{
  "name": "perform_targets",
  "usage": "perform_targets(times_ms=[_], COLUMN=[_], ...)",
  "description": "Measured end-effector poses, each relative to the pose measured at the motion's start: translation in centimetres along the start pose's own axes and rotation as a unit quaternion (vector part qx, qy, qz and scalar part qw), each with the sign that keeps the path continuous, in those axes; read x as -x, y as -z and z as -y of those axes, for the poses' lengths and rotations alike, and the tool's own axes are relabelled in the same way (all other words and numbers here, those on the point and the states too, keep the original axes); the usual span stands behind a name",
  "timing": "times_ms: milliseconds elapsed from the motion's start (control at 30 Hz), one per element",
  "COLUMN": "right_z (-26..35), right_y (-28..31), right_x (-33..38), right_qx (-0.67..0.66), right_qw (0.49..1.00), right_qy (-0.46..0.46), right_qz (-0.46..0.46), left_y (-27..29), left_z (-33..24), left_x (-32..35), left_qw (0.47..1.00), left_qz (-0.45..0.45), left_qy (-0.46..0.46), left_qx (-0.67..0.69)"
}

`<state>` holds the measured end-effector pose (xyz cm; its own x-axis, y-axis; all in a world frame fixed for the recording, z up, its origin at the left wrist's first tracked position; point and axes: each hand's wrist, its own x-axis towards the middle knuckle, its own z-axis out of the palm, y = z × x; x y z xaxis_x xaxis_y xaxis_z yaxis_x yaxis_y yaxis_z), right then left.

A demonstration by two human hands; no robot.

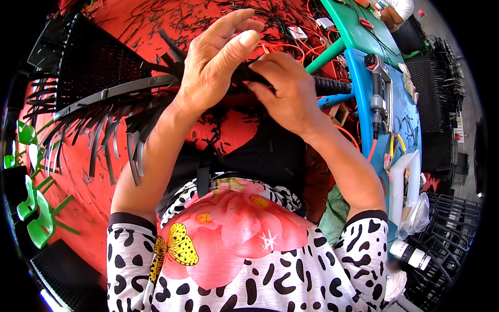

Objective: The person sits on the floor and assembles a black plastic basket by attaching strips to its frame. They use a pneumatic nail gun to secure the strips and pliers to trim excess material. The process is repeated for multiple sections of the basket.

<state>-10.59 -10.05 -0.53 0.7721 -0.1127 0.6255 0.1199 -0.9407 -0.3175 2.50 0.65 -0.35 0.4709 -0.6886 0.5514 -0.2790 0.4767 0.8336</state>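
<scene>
Both hands meet over the person's lap on a long black plastic frame with a mesh panel and loose trailing strips (112, 93). The left hand (215, 65) lies over the frame's bar with its fingers stretched out, thumb pressing the top, so its grip is loose rather than closed. The right hand (288, 91) is curled, fingertips pinched shut on the same black piece just beside the left thumb. The frame runs from the hands out to the person's left, above the red floor (83, 192) littered with black offcuts. A ribbed black handle (332, 86) pokes out right of the right hand, toward the blue surface (358, 78).
</scene>
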Motion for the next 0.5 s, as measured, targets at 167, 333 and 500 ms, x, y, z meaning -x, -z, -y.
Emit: perform_targets(times_ms=[167,333,500], right_z=[-0.4,-0.7,1.1], right_y=[0.7,1.6,2.3], right_x=[0.6,1.4,1.2], right_qx=[-0.143,-0.271,-0.241], right_qw=[0.988,0.954,0.952], right_qy=[-0.053,-0.116,-0.169], right_qz=[-0.021,-0.057,-0.082], left_y=[0.0,0.0,-1.6], left_z=[1.2,1.0,-0.6], left_x=[0.9,0.3,1.6], left_qw=[0.993,0.969,0.851], left_qz=[-0.058,0.009,0.188], left_qy=[0.005,-0.108,-0.056], left_qx=[0.104,-0.221,-0.487])
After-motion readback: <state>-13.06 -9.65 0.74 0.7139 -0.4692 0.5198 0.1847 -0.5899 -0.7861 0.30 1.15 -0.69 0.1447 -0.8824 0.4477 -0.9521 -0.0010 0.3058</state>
